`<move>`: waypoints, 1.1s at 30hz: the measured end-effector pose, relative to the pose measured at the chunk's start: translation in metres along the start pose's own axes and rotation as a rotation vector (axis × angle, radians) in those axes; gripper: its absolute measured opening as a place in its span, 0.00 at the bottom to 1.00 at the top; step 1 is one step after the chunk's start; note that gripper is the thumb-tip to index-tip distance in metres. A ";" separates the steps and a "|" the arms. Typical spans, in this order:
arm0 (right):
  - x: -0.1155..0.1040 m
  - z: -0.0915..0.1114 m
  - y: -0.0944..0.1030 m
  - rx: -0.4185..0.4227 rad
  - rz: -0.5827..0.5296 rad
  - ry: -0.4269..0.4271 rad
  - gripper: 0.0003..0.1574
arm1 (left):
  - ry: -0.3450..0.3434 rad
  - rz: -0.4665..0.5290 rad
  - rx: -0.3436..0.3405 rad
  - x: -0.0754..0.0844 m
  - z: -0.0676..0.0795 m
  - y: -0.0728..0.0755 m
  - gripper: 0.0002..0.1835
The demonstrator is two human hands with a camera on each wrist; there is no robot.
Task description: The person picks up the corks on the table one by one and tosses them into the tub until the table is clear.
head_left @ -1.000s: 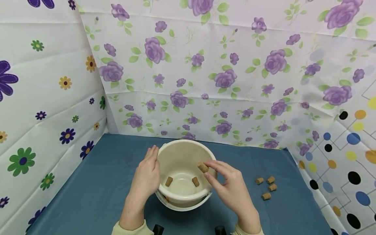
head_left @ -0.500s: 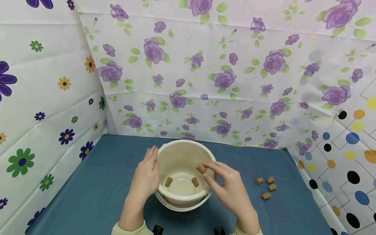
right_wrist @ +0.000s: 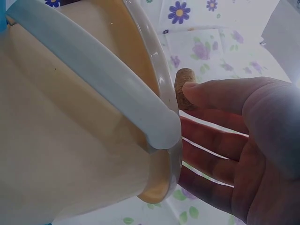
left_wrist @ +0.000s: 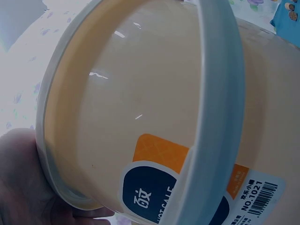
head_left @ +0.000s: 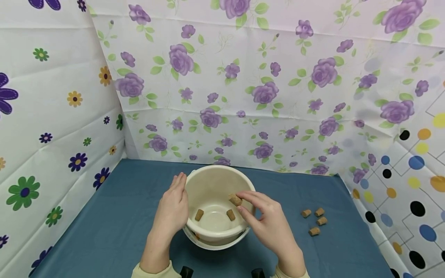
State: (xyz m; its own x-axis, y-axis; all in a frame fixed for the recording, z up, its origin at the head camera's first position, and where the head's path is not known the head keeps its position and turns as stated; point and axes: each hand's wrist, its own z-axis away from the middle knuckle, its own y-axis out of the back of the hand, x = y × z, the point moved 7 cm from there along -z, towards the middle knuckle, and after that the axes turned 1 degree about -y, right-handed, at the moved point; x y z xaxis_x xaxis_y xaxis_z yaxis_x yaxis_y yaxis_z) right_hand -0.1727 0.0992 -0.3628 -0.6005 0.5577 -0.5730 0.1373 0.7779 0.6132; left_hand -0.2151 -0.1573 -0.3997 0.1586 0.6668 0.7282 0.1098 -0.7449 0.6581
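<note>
A cream plastic bucket stands in the middle of the table, with two corks, one left and one right, at its bottom. My right hand pinches another cork between thumb and fingertips over the bucket's right rim. The right wrist view shows this cork beside the rim, the other fingers spread below. On the opposite side, my left hand rests against the rim with straight fingers. Only part of the left hand shows at the rim in the left wrist view.
Several loose corks lie on the blue tablecloth to the right. The bucket's pale handle hangs down at its front. A label is on the bucket's outer wall. Patterned cloth encloses the table at the back and sides.
My right hand has moved slightly left, bringing the pinched cork farther in over the bucket. The left hand and the corks in the bucket stay as they were.
</note>
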 end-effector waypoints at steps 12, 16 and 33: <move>-0.002 0.000 -0.002 -0.006 0.002 0.002 0.20 | 0.002 -0.005 0.004 0.001 0.000 0.000 0.28; -0.003 0.000 -0.003 -0.008 0.007 0.006 0.20 | 0.000 -0.005 0.004 0.001 0.000 0.000 0.28; -0.005 0.000 -0.007 -0.010 0.011 0.043 0.20 | -0.002 -0.003 0.005 -0.001 0.000 -0.001 0.27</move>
State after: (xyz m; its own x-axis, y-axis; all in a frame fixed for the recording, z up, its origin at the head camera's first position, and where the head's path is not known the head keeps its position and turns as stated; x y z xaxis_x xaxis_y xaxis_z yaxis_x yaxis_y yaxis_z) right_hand -0.1712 0.0909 -0.3643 -0.6322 0.5529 -0.5429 0.1362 0.7690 0.6245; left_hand -0.2153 -0.1573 -0.4007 0.1606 0.6691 0.7256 0.1151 -0.7429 0.6595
